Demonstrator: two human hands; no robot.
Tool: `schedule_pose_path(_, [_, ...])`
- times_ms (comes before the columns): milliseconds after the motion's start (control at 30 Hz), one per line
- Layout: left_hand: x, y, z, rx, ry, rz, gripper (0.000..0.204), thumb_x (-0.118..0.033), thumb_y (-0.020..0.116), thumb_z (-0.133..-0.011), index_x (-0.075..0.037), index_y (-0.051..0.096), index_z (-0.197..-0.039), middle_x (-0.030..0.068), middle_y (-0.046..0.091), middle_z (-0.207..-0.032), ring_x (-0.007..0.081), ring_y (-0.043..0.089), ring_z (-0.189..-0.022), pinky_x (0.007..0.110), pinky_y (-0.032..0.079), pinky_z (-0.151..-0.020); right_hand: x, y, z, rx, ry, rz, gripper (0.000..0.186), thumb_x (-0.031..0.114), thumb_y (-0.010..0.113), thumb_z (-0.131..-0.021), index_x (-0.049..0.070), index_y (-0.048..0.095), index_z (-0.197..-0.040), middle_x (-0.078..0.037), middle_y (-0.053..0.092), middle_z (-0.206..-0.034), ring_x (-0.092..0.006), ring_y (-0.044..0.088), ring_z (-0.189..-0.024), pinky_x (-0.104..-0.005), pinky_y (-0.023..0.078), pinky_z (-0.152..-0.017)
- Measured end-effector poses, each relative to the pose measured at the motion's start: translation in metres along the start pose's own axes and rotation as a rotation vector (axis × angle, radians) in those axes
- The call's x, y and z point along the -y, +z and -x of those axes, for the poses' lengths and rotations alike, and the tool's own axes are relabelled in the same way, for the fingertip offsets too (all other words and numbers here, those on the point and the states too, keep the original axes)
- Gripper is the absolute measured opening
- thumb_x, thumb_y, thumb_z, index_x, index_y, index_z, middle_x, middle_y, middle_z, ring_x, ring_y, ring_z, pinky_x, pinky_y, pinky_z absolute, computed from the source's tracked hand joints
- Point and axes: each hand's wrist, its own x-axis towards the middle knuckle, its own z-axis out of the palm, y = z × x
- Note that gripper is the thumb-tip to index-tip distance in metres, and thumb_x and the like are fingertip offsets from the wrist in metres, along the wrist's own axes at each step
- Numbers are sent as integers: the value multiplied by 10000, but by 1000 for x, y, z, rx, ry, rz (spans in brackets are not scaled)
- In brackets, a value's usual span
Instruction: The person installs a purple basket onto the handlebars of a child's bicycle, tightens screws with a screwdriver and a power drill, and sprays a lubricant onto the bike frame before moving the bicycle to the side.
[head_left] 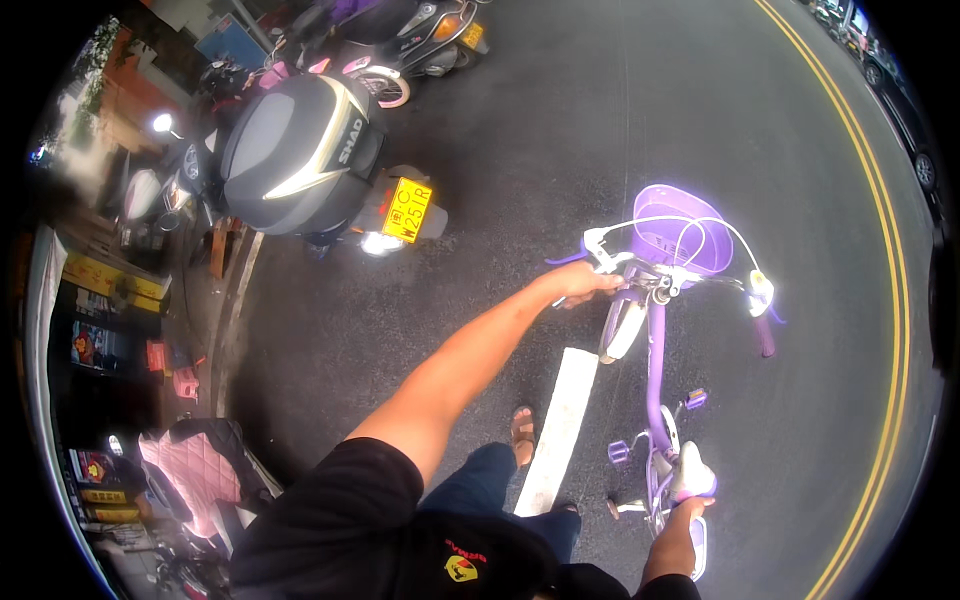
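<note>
A small purple bicycle (655,370) stands on the road to my right, its front wheel turned. My left hand (582,283) is wrapped round the left side of its handlebar (690,272), below the white brake lever housing. A purple basket (665,205) is fixed at the front, with white cables looping over it. My right hand (692,510) grips the rear of the white and purple saddle (692,472); some of its fingers are hidden beneath. The right handlebar grip (765,338) is free. Purple pedals (618,452) show on both sides of the frame.
A scooter with a grey top box (290,145) is parked at left, another scooter (425,45) beyond it. A pink quilted cover (195,475) hangs on a vehicle at lower left. Double yellow lines (893,300) and a dark car (915,140) lie right; a white stripe (560,425) is by my feet.
</note>
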Motion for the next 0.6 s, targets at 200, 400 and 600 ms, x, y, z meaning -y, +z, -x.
schedule_pose_path(200, [-40,-77,-112,-79,-5,37,627,-582,564,-883,23,624,-1033,2,348,-509,113,336,-344,302,276,-337,180,-14,50,195,-239,180,575,529,250,-972,103,591,-1155,-231,625,-1121,-402,574,-1071,-460,413,-925])
schedule_pose_path(400, [-67,-166,-199,-113,27,217,632,-577,548,-895,44,624,-985,-7,363,-503,104,337,-334,290,275,-331,229,92,-26,24,22,-300,588,548,282,-956,93,587,-1171,-216,619,-1143,-386,569,-1087,-446,412,-939])
schedule_pose_path(600, [-50,-253,-285,-273,84,334,528,-503,588,-900,24,611,-872,9,397,-493,124,377,-315,297,302,-308,354,181,-63,196,61,-591,606,567,313,-941,83,582,-1187,-202,612,-1164,-371,563,-1103,-433,412,-952])
